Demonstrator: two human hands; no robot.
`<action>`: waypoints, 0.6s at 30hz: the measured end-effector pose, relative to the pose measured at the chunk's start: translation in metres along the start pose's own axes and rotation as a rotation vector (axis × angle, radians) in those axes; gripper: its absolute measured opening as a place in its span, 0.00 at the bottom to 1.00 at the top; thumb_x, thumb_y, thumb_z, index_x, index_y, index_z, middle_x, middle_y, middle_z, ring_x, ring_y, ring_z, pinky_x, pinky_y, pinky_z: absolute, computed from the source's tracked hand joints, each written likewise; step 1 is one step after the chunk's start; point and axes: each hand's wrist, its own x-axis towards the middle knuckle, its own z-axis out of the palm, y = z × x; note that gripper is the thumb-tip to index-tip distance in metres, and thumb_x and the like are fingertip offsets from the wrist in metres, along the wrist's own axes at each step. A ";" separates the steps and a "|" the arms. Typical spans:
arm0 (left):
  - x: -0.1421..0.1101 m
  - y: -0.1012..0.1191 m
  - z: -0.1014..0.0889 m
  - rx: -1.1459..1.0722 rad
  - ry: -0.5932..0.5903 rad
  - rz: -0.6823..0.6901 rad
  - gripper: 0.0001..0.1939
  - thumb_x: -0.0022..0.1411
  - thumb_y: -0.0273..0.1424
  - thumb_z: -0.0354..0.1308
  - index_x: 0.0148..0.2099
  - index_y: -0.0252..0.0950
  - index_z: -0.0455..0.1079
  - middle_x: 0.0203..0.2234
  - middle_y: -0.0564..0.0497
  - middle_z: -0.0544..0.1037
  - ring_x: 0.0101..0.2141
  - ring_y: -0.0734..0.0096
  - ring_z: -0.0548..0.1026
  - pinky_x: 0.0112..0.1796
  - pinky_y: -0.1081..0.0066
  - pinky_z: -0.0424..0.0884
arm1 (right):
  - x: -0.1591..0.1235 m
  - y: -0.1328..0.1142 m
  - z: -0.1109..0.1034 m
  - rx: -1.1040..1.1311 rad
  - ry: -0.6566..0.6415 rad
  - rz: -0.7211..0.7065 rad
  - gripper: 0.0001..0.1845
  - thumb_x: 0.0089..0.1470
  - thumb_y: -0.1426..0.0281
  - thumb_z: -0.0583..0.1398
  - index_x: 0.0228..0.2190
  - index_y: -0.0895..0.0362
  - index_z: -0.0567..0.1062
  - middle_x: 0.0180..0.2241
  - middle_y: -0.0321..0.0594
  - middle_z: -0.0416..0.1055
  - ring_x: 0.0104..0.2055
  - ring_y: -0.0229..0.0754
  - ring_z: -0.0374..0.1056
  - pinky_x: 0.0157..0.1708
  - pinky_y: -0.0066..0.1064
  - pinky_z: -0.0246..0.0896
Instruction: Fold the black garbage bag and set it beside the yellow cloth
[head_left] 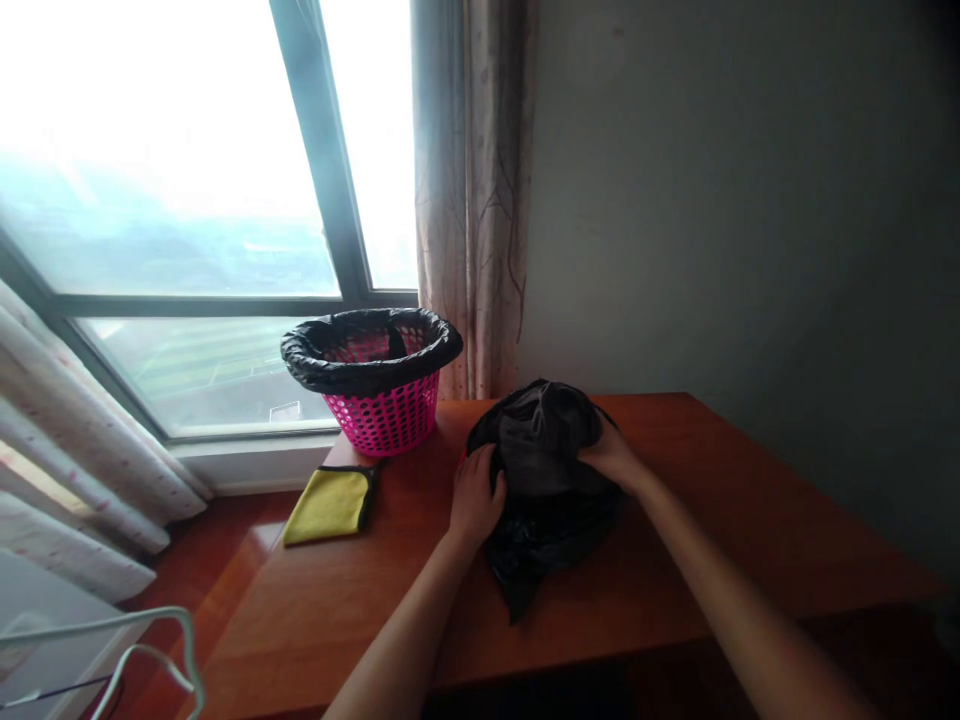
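Observation:
A black plastic bag [555, 530] sits on the wooden table in front of me, its mouth spread wide and a pointed corner hanging toward me. Dark grey lining or film [540, 440] shows inside the mouth. A sliver of red shows beside my left hand, but what the bag covers is mostly hidden. My left hand [478, 495] grips the bag's left edge, fingers curled over it. On the opposite side, my right hand [613, 458] holds the rim, thumb toward me and its other fingers hidden by the plastic.
A pink perforated basket [386, 415] with a black bag folded over its rim stands at the table's back left. Nearer lies a folded yellow cloth [328, 505] with dark edging. Behind are a window, a curtain [476, 200] and a wall. A white metal frame [187, 650] stands lower left.

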 end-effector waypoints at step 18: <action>0.001 0.006 -0.004 0.072 -0.135 0.018 0.13 0.59 0.24 0.55 0.47 0.36 0.71 0.46 0.43 0.77 0.49 0.55 0.73 0.54 0.56 0.65 | -0.024 -0.027 0.074 -1.029 -0.384 0.339 0.63 0.43 0.58 0.69 0.69 0.53 0.39 0.69 0.62 0.33 0.69 0.73 0.36 0.58 0.65 0.41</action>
